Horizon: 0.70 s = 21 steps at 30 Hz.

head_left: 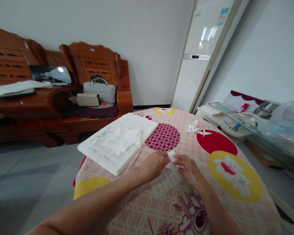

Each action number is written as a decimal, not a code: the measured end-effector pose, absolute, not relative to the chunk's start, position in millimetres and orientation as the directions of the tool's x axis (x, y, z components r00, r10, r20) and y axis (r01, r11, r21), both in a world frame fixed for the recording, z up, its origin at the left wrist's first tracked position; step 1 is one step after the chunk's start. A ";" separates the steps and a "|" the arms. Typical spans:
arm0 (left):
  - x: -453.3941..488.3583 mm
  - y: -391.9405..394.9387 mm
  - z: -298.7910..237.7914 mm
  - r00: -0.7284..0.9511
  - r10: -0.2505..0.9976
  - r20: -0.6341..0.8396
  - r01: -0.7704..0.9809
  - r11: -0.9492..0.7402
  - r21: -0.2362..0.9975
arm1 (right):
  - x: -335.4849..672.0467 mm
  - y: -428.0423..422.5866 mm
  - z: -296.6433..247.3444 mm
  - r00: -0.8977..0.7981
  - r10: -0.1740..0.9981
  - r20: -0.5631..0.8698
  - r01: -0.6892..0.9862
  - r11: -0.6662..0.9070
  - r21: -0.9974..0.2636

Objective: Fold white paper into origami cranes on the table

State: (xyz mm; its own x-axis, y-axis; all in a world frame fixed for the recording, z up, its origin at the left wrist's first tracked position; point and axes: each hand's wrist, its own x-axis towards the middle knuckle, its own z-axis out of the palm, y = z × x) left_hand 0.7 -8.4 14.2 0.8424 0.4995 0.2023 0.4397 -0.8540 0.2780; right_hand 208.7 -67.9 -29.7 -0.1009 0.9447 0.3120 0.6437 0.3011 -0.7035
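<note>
A small folded piece of white paper (pixel 171 165) lies between my two hands, low over the tablecloth. My left hand (pixel 155 165) closes its fingers on the paper's left side. From the right, my right hand (pixel 188 166) pinches the paper's other side with thumb and fingers; part of the sheet is hidden under the fingertips. Beyond my hands, several folded white paper cranes (pixel 192 127) sit near the far right of the table, one of them (pixel 204 133) on a red circle. To the left rests a thick stack of printed sheets (pixel 100 143) with creased loose paper (pixel 122 139) on top.
The round table carries a patterned cloth (pixel 137 209). At right stands a glass-topped side table (pixel 264 140) with papers, a metal pot and a plastic bag (pixel 287 119). Wooden chairs (pixel 95 58) holding bags stand behind left; a tall white air conditioner (pixel 193 75) stands at the wall.
</note>
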 end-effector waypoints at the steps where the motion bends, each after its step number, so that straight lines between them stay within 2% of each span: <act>1: 5.7 -5.0 9.3 0.873 0.441 0.205 0.361 -0.870 0.336 | 208.4 -67.6 -27.0 -0.085 0.951 0.298 0.652 0.279 -0.705; 4: 12.9 1.9 -7.2 0.877 0.420 0.232 0.302 -0.860 0.412 | 211.6 -66.8 -14.0 0.001 0.964 0.265 0.650 0.200 -0.733; 6: 11.6 3.3 -14.4 0.863 0.428 0.268 0.281 -0.847 0.451 | 215.7 -66.8 -5.0 0.133 0.956 0.263 0.613 0.129 -0.779; 9: 7.1 2.9 -16.2 0.869 0.407 0.283 0.239 -0.845 0.479 | 214.6 -68.0 1.4 0.282 0.954 0.102 0.512 -0.059 -0.857; 11: 6.0 2.7 -14.3 0.872 0.409 0.269 0.236 -0.832 0.502 | 206.1 -68.4 -0.6 0.238 0.971 -0.021 0.441 -0.128 -0.889; 14: 7.2 3.2 -12.8 0.863 0.441 0.247 0.248 -0.795 0.553 | 188.6 -66.7 -8.3 0.146 0.984 -0.103 0.473 -0.161 -0.866; 18: 9.0 5.5 -16.3 0.849 0.472 0.236 0.257 -0.760 0.597 | 174.8 -60.8 -14.3 0.191 0.975 -0.117 0.605 -0.210 -0.768; 21: 8.6 7.3 -18.6 0.841 0.482 0.246 0.251 -0.750 0.612 | 172.9 -58.0 -11.7 0.235 0.950 -0.207 0.596 -0.309 -0.741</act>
State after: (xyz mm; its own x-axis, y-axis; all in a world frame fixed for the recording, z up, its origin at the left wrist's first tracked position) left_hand 8.6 7.3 -18.6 0.8409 0.4823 0.2456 0.2510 -0.7496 0.6125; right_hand 172.9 -58.0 -11.7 0.2348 0.9497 -0.2071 0.5961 -0.3090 -0.7411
